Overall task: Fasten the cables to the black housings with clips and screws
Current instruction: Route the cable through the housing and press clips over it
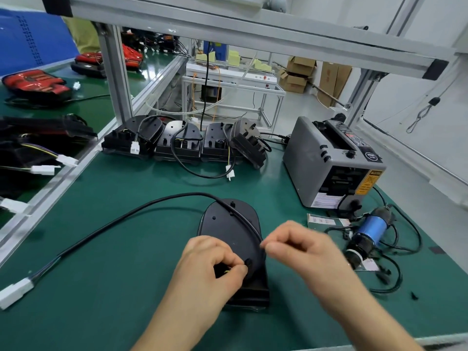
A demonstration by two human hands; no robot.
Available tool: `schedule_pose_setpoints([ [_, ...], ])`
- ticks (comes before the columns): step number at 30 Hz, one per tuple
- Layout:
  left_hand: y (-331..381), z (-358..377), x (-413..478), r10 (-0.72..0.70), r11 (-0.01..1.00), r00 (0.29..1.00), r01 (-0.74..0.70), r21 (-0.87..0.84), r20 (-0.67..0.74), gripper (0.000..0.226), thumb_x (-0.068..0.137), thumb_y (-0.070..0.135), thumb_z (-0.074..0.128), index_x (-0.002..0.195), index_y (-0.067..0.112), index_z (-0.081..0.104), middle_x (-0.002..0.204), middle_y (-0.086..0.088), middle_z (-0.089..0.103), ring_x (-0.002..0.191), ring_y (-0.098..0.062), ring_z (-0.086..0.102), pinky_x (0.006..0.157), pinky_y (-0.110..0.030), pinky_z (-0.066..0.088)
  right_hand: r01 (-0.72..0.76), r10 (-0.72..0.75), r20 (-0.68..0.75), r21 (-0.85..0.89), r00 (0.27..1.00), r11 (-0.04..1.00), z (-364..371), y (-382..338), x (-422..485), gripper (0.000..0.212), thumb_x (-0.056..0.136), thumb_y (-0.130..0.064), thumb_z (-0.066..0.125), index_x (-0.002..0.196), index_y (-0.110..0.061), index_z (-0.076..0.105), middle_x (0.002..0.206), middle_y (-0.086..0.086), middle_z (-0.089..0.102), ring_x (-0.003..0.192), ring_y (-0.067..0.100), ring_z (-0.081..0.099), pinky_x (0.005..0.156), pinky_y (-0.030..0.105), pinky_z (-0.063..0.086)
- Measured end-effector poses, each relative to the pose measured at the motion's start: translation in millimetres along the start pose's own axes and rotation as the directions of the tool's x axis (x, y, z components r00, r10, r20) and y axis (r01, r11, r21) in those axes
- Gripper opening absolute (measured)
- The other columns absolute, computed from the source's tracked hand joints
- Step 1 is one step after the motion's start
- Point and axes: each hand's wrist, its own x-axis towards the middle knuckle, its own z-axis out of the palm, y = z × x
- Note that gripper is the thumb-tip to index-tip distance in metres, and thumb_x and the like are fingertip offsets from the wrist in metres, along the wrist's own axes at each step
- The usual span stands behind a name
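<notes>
A black housing [228,224] lies flat on the green mat in front of me. A black cable [131,214] runs across its top and curves off to the left, ending in a white connector [15,293]. My left hand [212,264] sits on the housing's near end, with curled fingers pinching a small part beside a black clip [247,262]. My right hand [298,245] pinches the cable at the housing's right edge.
Several more black housings [182,141] with cables stand in a row at the back. A grey tape dispenser [329,160] sits at the right, with a blue electric screwdriver [371,230] and tangled cords before it. A conveyor with red parts [38,84] runs on the left.
</notes>
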Motion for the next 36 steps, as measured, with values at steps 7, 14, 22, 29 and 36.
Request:
schedule_pose_setpoints([
  [7, -0.5, -0.7, -0.6, 0.035, 0.999, 0.999, -0.035, 0.019, -0.011, 0.021, 0.076, 0.018, 0.074, 0.060, 0.030, 0.066, 0.090, 0.027, 0.057, 0.107, 0.008, 0.041, 0.081, 0.001, 0.026, 0.027, -0.029, -0.084, -0.017, 0.996, 0.999, 23.2, 24.0, -15.1, 0.019, 0.077, -0.009, 0.075, 0.073, -0.027, 0.073, 0.079, -0.003, 0.065, 0.074, 0.009, 0.058, 0.071, 0.016, 0.042],
  [14, -1.7, -0.1, 0.6, 0.065, 0.997, 0.998, -0.065, 0.039, -0.018, 0.024, 0.075, 0.020, 0.073, 0.059, 0.034, 0.063, 0.092, 0.028, 0.057, 0.106, 0.008, 0.040, 0.081, 0.000, 0.026, 0.028, -0.025, -0.127, 0.021, 0.992, 0.999, 28.1, 26.7, -14.8, 0.017, 0.077, -0.012, 0.076, 0.074, -0.028, 0.073, 0.079, -0.003, 0.066, 0.074, 0.009, 0.059, 0.071, 0.019, 0.044],
  [22, -4.1, 1.0, -0.6, 0.093, 0.995, 0.995, -0.091, 0.047, -0.027, 0.023, 0.075, 0.019, 0.073, 0.059, 0.033, 0.065, 0.092, 0.027, 0.058, 0.108, 0.005, 0.041, 0.081, -0.001, 0.027, 0.007, -0.011, -0.107, -0.044, 0.994, 0.999, 28.3, 24.6, -12.0, 0.018, 0.072, -0.009, 0.080, 0.071, -0.025, 0.072, 0.077, -0.008, 0.064, 0.070, 0.003, 0.055, 0.067, 0.012, 0.039],
  [29, -4.8, 1.8, -1.3, 0.090, 0.995, 0.995, -0.089, 0.032, -0.034, 0.020, 0.076, 0.020, 0.072, 0.061, 0.033, 0.065, 0.092, 0.027, 0.057, 0.109, 0.005, 0.040, 0.080, 0.000, 0.026, 0.026, -0.035, -0.040, -0.209, 0.999, 0.978, 21.7, 17.4, -8.1, 0.022, 0.073, -0.011, 0.078, 0.067, -0.031, 0.069, 0.080, -0.014, 0.063, 0.076, 0.003, 0.055, 0.068, 0.010, 0.038],
  [36, -9.6, -5.9, -6.6, 0.187, 0.977, 0.981, -0.191, 0.091, 0.048, 0.006, 0.087, 0.036, 0.061, 0.084, 0.036, 0.067, 0.097, 0.025, 0.054, 0.120, 0.005, 0.030, 0.091, -0.002, 0.021, 0.042, -0.056, -0.040, -0.298, 0.998, 0.954, 23.7, 17.0, -8.3, 0.024, 0.076, -0.016, 0.076, 0.065, -0.034, 0.064, 0.079, -0.018, 0.059, 0.081, 0.007, 0.053, 0.071, 0.014, 0.037],
])
